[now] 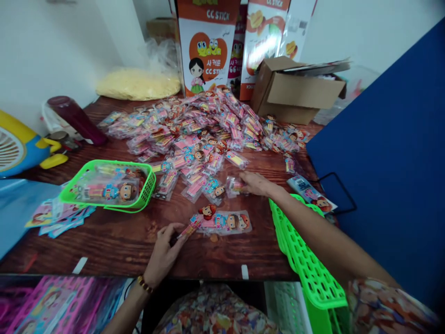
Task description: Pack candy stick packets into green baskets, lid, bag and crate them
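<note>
My left hand [168, 248], with a beaded bracelet at the wrist, pinches the lower end of a small pink packet [194, 226] with a red-haired cartoon head. That packet overlaps flat cartoon packets [225, 222] lying on the wooden table [132, 241]. Farther right, my right hand [255, 183] has its fingers on a clear-wrapped packet [235, 185] at the near edge of a large pile of packets [208, 120]. Its fingertips are partly hidden behind the hand.
A green basket [148, 190] holding packets stands left, beside loose cards [62, 215]. Stacked green baskets [309, 260] sit under my right forearm. Behind the pile are a cardboard box [292, 93] and printed cartons [208, 46]. A dark red bottle [76, 119] lies left.
</note>
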Motion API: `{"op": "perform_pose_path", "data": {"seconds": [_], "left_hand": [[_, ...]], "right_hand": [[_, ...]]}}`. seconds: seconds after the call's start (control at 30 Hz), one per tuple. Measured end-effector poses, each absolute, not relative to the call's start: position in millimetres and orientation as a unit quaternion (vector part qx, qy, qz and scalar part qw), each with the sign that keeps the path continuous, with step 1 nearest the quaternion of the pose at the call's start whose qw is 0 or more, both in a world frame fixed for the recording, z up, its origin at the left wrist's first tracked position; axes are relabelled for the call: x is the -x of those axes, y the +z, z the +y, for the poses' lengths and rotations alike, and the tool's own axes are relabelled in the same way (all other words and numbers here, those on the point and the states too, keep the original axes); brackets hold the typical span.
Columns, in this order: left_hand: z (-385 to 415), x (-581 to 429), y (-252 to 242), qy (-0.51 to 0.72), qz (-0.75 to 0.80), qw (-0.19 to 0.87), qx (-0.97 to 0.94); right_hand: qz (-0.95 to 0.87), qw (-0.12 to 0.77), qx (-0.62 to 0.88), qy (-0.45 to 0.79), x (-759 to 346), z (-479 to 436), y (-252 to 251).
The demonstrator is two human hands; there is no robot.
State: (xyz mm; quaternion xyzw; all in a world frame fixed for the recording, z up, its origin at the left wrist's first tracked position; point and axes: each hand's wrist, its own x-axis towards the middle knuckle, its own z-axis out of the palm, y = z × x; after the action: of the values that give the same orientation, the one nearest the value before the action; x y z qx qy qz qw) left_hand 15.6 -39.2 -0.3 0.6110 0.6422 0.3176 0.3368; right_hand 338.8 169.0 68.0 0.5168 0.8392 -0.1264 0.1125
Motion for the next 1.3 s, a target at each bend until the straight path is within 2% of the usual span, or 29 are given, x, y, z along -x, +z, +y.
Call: {"op": "perform_pose_path", "data": {"seconds": [0.13, 0.23, 0.3, 0.47, 0.63, 0.73, 1.0, 1.17, 1.23, 1.3], "left_hand": [[-37.9, -16.2, 17.0, 0.325, 0.62, 0.369, -0.611], [-40.7, -29.9, 34.8, 0.318, 0.575, 0.329, -0.678], [-46.3, -42.5, 42.9, 0.307, 0.536, 0.321, -0.718], [-52.0, -55.7, 39.6, 0.271, 0.524, 0.359, -0.723], [-5.0, -50.0, 22.3, 0.229, 0.638, 0.218, -0.702], [22.6, -52.3, 12.8, 0.192, 0.663, 0.186, -0.699], [-2.9, -54.2, 31.1, 0.257, 0.575, 0.232, -0.741], [-41.0, -70.7, 38.8, 0.301, 0.429, 0.344, -0.779], [-44.3, -75.0, 33.2, 0.294, 0.435, 0.379, -0.762], [-36.6, -76.6, 25.9, 0.281, 0.498, 0.355, -0.74]], "right_hand": [[0.856, -0.013, -0.476, -0.2, -325.6, 122.0, 108.8], [0.901, -0.04, -0.35, -0.252, -292.5, 68.1, 125.2], [0.921, -0.015, -0.316, -0.225, -274.8, 36.2, 120.9], [0.903, 0.047, -0.384, -0.189, -280.1, 0.2, 91.0], [0.89, 0.045, -0.414, -0.187, -299.6, -7.3, 76.7], [0.881, 0.053, -0.432, -0.185, -299.5, -15.0, 66.8], [0.883, -0.041, -0.437, -0.165, -291.4, -19.5, 73.1], [0.891, 0.023, -0.437, -0.118, -283.8, -23.4, 84.4], [0.885, 0.037, -0.448, -0.117, -287.2, -28.5, 84.0], [0.885, 0.034, -0.448, -0.118, -294.3, -31.7, 83.3]]}}
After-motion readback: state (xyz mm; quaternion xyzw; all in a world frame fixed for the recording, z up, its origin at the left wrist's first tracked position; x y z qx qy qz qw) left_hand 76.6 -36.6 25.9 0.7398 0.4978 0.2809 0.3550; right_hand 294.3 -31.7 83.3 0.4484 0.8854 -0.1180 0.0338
